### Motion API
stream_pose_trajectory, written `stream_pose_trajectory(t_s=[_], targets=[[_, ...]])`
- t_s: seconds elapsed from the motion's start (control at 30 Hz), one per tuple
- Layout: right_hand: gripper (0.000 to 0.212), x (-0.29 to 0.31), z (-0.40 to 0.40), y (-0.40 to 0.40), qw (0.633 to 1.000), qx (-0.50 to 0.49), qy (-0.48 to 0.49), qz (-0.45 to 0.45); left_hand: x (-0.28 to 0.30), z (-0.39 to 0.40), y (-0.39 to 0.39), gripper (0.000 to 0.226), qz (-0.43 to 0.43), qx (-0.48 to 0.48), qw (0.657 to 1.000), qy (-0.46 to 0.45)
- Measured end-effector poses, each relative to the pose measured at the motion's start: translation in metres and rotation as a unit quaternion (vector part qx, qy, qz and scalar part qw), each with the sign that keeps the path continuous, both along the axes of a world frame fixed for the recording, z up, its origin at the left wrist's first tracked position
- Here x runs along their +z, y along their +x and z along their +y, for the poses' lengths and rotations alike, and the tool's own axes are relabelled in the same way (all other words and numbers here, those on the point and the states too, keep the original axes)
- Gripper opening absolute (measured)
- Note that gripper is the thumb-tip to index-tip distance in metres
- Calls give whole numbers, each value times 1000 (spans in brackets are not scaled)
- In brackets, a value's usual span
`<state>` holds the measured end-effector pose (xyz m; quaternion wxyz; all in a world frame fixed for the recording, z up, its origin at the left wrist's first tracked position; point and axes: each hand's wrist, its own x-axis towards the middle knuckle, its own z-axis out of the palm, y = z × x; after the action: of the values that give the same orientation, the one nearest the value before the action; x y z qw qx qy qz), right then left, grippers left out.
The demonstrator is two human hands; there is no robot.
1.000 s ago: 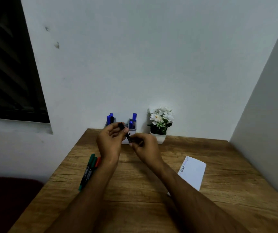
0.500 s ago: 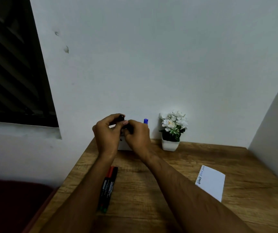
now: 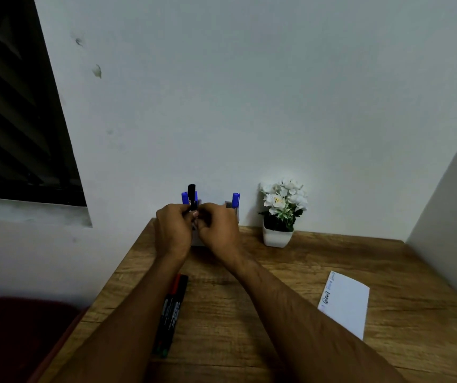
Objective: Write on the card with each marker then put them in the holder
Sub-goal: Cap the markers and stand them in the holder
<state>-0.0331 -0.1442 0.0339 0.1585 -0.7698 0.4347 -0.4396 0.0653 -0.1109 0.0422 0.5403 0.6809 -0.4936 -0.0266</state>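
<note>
A black marker (image 3: 191, 196) stands upright between my two hands at the far edge of the table. My left hand (image 3: 172, 230) and my right hand (image 3: 217, 230) both pinch its lower part, just in front of the white holder (image 3: 197, 241), which they mostly hide. Blue markers (image 3: 235, 200) stick up out of the holder on both sides. On the table under my left forearm lie a red marker (image 3: 176, 286), a black one and a green-tipped one (image 3: 162, 352). A white card (image 3: 344, 302) with handwriting along one edge lies to the right.
A white pot of white flowers (image 3: 279, 217) stands right of the holder against the wall. The wooden table (image 3: 222, 327) ends at a side wall on the right. A dark window is at the upper left, and a dark red surface sits below the table's left edge.
The black marker now stands upright above my fingers in front of the holder; before it was tilted between my hands. The view has shifted left, so the loose markers and card appear further right.
</note>
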Motion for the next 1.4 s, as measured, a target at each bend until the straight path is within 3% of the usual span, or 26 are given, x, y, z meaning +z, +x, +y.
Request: stream_pose_trajectory(t_s=[0.17,0.33,0.5,0.7,1.0,1.23,1.4], targets=[[24,-4,2,-10,1000,3,3,-29,-3,-10,-2,22,-17,14,1000,9],[53,3,10,-15,999,19,-6,-26,-1,-4,-8,20,-25,43,997,-53],[52,0,12,-11,1000,17,-26,-7,1,-2,-8,17,-46,42,994,-90],[56,-3,14,-11,1000,29,7,1,3,-2,-13,16,-51,34,996,-68],[40,-3,23,-18,1000,24,5,13,-3,15,-5,12,-42,50,996,-64],[39,-13,41,-33,999,21,39,26,-19,34,4,14,-82,11,994,77],[36,-21,55,-43,999,-2,35,32,-22,45,3,31,-136,-30,952,271]])
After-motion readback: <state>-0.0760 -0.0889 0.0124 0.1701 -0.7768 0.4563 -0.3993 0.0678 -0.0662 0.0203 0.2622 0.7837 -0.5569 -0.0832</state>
